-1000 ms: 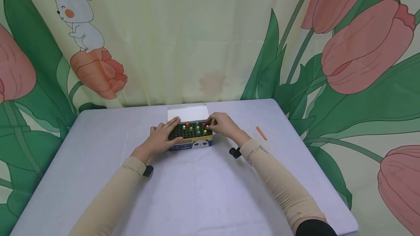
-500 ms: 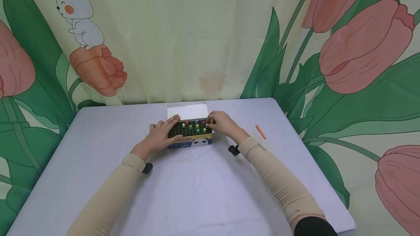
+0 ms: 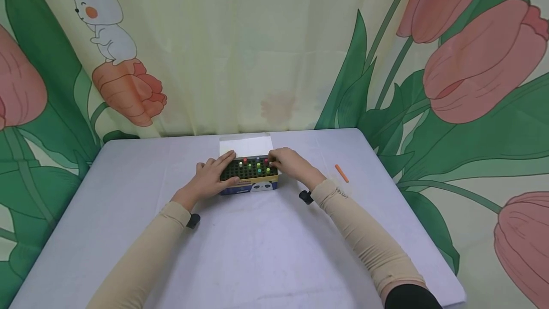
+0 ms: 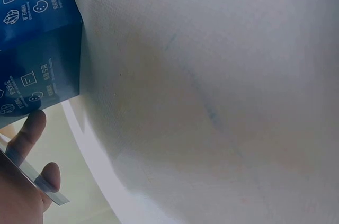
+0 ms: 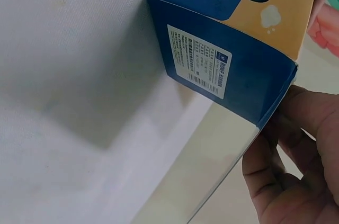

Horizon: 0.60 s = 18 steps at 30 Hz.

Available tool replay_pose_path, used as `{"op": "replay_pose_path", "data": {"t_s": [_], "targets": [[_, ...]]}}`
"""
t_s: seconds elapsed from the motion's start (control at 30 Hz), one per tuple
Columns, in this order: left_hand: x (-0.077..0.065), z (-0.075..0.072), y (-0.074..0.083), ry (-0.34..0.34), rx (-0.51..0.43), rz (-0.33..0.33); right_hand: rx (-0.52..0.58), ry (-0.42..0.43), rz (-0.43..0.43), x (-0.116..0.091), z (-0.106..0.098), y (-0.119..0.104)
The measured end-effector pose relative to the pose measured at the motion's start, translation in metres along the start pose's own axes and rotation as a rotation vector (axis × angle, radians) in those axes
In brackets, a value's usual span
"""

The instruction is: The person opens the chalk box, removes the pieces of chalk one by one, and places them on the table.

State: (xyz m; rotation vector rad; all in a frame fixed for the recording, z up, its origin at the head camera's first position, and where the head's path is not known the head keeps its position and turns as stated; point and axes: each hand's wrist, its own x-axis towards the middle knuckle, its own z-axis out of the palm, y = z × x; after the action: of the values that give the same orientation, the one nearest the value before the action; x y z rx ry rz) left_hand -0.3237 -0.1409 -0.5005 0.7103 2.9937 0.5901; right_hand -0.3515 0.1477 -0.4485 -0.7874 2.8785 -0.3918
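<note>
A blue and yellow box (image 3: pixel 257 187) with a panda print stands on the table, its lid flap up at the back. In its top sits a dark holder (image 3: pixel 240 173) full of round holes, with several coloured chalk-like sticks (image 3: pixel 259 171) poking out. My left hand (image 3: pixel 208 179) grips the box's left end, thumb along the front and fingers over the rear edge. At the right rear corner, the bent fingers of my right hand (image 3: pixel 289 161) touch the holder; whether a stick is between the fingertips is hidden. The right wrist view shows this right hand (image 5: pixel 302 150) curled beside the box corner.
A lone orange stick (image 3: pixel 341 173) lies on the white-covered table (image 3: pixel 249 252), right of my right hand. Behind the box its white lid flap (image 3: pixel 246 146) leans back. A curtain (image 3: pixel 214 61) printed with tulips hangs past the table's far edge.
My right fingers have drawn closer together and lower at the holder's right rear corner. The left hand and the box stay in place; the whole head view shifts slightly.
</note>
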Motion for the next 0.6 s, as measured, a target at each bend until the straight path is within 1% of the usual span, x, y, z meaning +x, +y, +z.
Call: {"op": "replay_pose_path", "data": {"t_s": [0.13,0.6], "targets": [[0.0006,-0.0004,0.0003,-0.006,0.004,-0.008,0.009,-0.005,-0.012,-0.0005,-0.0001,0.0009],[0.0018,0.0008,0.0000,0.002,0.021,-0.003,0.056,-0.005,-0.036,-0.0007,-0.0003,0.0048]]}}
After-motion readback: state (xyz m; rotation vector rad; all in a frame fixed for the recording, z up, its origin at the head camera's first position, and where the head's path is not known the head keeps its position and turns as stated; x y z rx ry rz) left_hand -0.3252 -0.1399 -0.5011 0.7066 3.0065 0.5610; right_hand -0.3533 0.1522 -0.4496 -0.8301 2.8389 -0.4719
